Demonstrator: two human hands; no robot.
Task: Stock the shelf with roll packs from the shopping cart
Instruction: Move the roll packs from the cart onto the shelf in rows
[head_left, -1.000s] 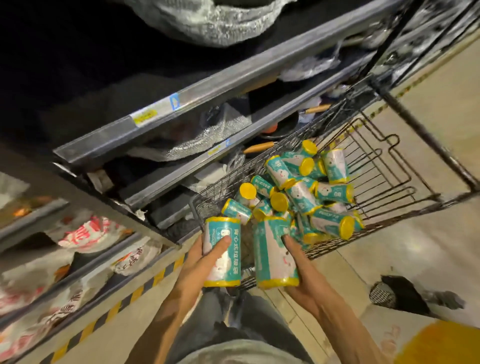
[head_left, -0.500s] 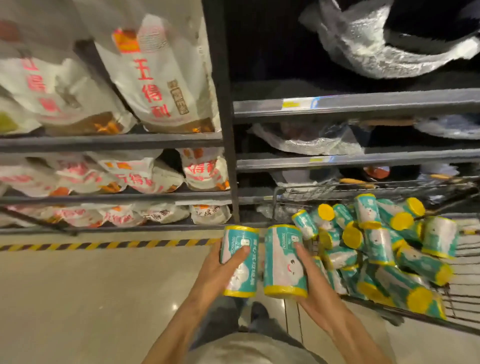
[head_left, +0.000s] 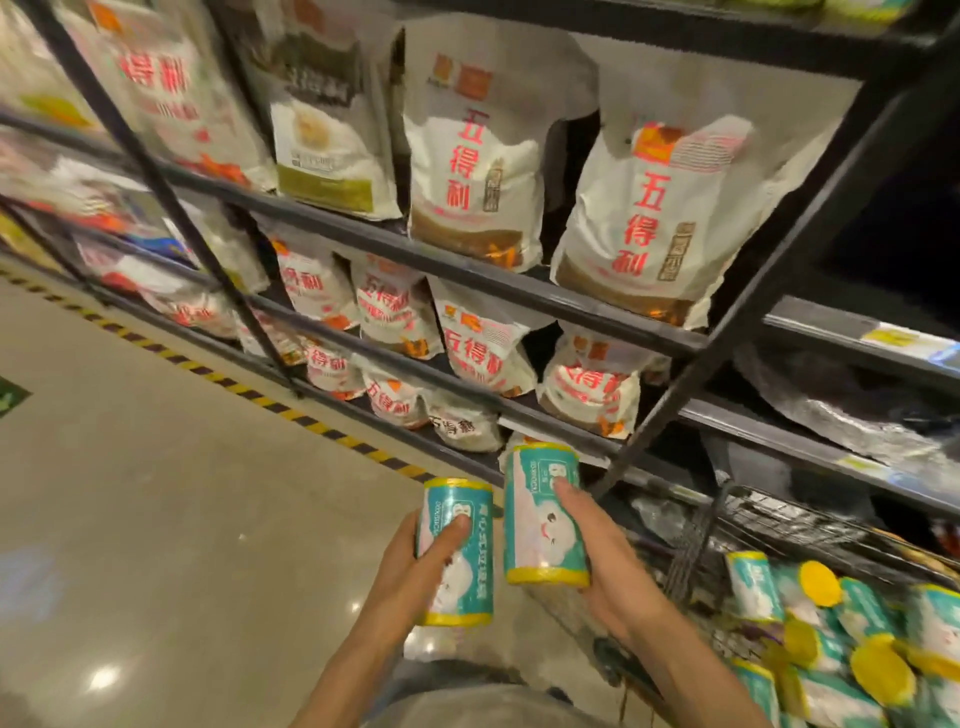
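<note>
Both forearms were bare, no sleeves reaching the wrists, no watch or rings on the left hand or right hand. Below, a grey garment showed at the waist.

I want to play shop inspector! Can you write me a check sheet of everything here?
Surface: glossy grey floor with a yellow-black striped tape line.
Job's things: two teal, yellow-ended roll packs held upright, left one, right one; more piled in the black wire shopping cart.
Clutter: nothing seen.
Grippers: left hand and right hand each grip one pack.
Cables: nothing seen.
Surroundings: dark metal shelves holding white red-lettered bags.
</note>
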